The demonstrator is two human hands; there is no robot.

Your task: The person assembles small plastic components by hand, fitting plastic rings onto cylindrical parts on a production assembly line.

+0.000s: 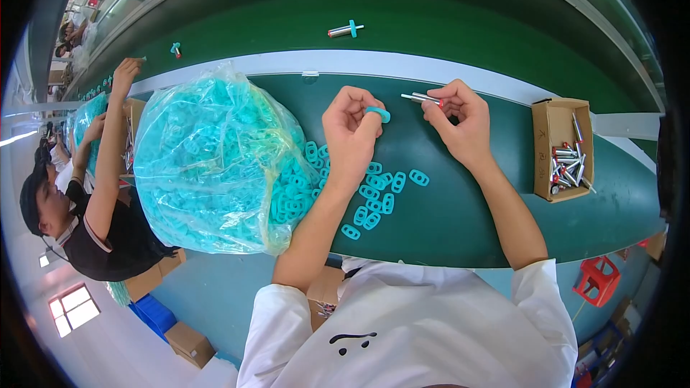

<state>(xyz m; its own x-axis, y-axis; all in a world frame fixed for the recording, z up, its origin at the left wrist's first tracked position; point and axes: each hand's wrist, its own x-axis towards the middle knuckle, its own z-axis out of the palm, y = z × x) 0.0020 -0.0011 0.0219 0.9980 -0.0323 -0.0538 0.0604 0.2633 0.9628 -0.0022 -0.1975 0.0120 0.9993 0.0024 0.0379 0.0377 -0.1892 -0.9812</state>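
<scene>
My left hand (352, 129) pinches a small turquoise oval ring (379, 114) between thumb and fingers. To its right, my right hand (462, 121) grips a slim metal cylinder (424, 99) with a red end and a thin rod pointing left toward the ring. The two parts are apart. Below my left hand, several loose turquoise pieces with holes (374, 181) lie on the green table. A big clear plastic bag (208, 165) packed with the same pieces stands beside my left forearm, spilling some out at its right side.
An open cardboard box (543, 151) at the right holds several metal cylinders. Beyond the pale rail (402, 65) runs a green belt (445, 25), carrying a cylinder with a turquoise piece on it (346, 30). A co-worker (100, 215) reaches toward the belt at left. A red stool (596, 280) stands lower right.
</scene>
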